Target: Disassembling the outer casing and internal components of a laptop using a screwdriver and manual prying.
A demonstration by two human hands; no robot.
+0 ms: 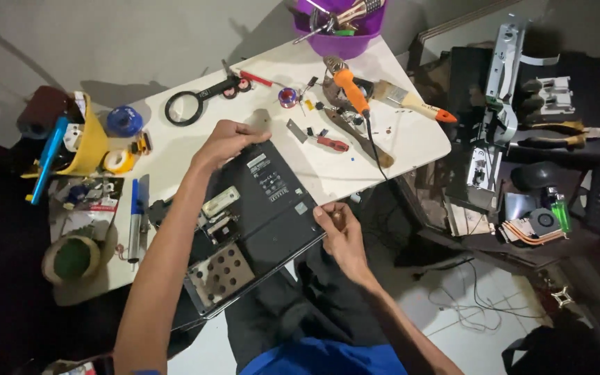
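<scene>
I am steadying an upturned black laptop [258,215] that is lying partly on the white surface [411,139] and partly overhanging its near edge above my lap. My left hand [227,141] is pressing on the far corner of the base, fingers curled and resting on the casing without clamping around it. My right hand [338,232] is gripping the near right edge, fingers closed on that rim; whether it is also holding a small tool, I cannot tell. An access bay is lying open, exposing a perforated metal plate [222,273] and a silver bracket [220,201]. To do this well, I am judging that both hands should be keeping the chassis flat and supported, since the overhanging part could be tipping. A small red screwdriver [329,143] is lying near, beyond the laptop
</scene>
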